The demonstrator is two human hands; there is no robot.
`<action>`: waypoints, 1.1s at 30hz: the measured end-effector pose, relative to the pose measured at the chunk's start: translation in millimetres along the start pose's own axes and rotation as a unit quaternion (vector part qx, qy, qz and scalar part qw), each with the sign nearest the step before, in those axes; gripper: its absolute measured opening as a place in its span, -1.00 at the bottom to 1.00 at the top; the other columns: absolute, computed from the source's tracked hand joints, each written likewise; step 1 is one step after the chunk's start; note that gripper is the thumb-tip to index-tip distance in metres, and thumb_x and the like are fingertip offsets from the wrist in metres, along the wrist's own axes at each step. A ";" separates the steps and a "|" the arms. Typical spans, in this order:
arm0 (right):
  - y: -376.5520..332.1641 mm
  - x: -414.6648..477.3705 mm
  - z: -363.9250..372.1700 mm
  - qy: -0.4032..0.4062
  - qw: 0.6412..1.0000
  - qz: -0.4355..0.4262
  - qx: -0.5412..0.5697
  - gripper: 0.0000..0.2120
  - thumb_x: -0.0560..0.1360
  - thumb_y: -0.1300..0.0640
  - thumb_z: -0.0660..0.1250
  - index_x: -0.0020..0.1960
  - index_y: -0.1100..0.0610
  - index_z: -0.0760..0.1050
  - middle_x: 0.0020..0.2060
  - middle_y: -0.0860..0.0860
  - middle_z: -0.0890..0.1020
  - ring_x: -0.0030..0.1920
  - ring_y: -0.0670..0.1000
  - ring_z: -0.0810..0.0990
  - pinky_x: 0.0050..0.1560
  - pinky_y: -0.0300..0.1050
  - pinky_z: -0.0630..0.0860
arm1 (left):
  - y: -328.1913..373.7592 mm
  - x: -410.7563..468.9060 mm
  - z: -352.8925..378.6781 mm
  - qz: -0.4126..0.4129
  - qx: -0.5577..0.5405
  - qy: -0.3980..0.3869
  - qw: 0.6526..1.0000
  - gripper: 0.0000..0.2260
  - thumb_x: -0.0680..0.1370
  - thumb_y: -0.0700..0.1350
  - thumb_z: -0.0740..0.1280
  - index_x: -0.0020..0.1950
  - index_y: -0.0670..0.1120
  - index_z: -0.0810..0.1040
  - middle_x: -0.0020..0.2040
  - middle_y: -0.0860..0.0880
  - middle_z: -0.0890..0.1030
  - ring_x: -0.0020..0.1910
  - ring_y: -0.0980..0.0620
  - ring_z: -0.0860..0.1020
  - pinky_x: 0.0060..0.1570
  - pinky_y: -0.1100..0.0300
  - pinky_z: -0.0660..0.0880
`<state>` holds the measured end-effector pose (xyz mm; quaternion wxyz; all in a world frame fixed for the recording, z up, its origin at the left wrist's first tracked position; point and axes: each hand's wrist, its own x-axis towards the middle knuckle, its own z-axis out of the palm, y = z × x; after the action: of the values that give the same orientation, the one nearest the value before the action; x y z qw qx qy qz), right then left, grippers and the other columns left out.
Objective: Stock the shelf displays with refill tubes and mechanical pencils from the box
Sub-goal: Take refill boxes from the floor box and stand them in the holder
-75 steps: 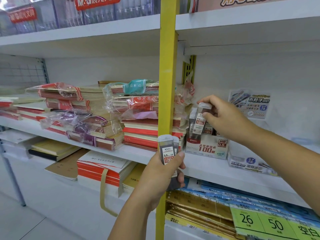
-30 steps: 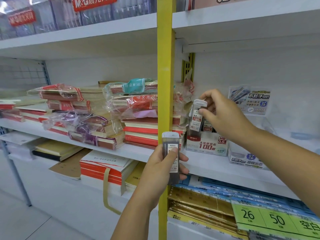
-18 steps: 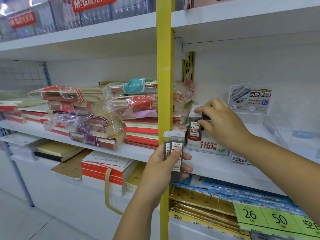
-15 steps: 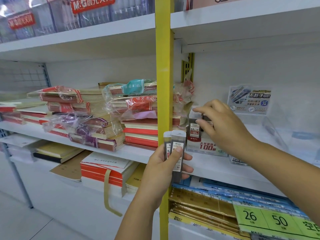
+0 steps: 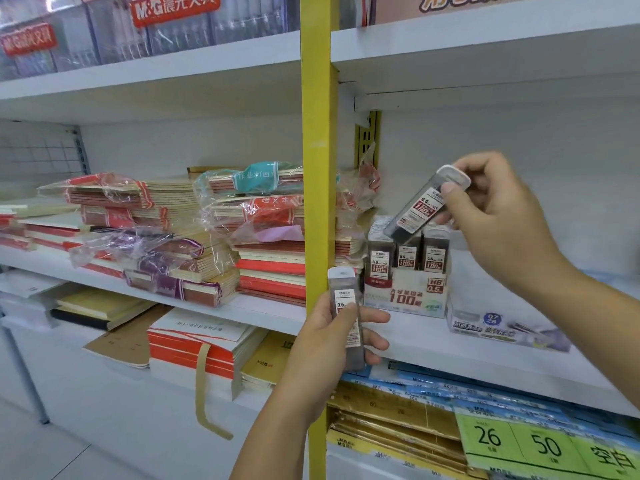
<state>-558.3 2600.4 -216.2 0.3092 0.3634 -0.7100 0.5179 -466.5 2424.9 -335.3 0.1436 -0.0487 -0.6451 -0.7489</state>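
Note:
A white display box [image 5: 405, 297] marked HB 0.5 stands on the middle shelf [image 5: 450, 355], right of the yellow post, with several dark refill tubes upright in it. My right hand [image 5: 498, 216] pinches one white-capped refill tube [image 5: 420, 209] near its cap, tilted just above the box's tubes. Lower, in front of the post, my left hand [image 5: 322, 344] grips another refill tube [image 5: 344, 299] upright, thumb across its label. No mechanical pencils or supply box are in view.
The yellow post [image 5: 318, 168] splits the shelving. Plastic-wrapped notebook stacks [image 5: 263, 244] fill the shelf on its left. A low blue-and-white display box [image 5: 498, 327] sits right of the refill box. Green price tags [image 5: 540, 445] hang on the shelf below.
My right hand has come off the display box and now holds a tube tilted above it. My left hand showed two tubes before and shows one now.

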 end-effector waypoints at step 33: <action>12.8 -26.4 9.8 -0.099 0.992 0.073 0.002 -0.83 0.52 0.06 0.37 0.03 -0.19 0.49 -0.13 -0.14 0.67 -0.18 -0.17 0.61 -0.26 -0.33 0.50 | -9.4 23.5 43.2 0.117 0.150 0.075 0.979 -0.74 0.60 0.01 0.35 0.28 0.20 0.48 -0.02 0.21 0.67 -0.06 0.26 0.61 -0.05 0.22 0.60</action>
<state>-555.2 2598.7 -247.0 0.1986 0.3609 -0.7603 0.5022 -496.4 2464.9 -331.1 0.2833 -0.0455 -0.7274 -0.6234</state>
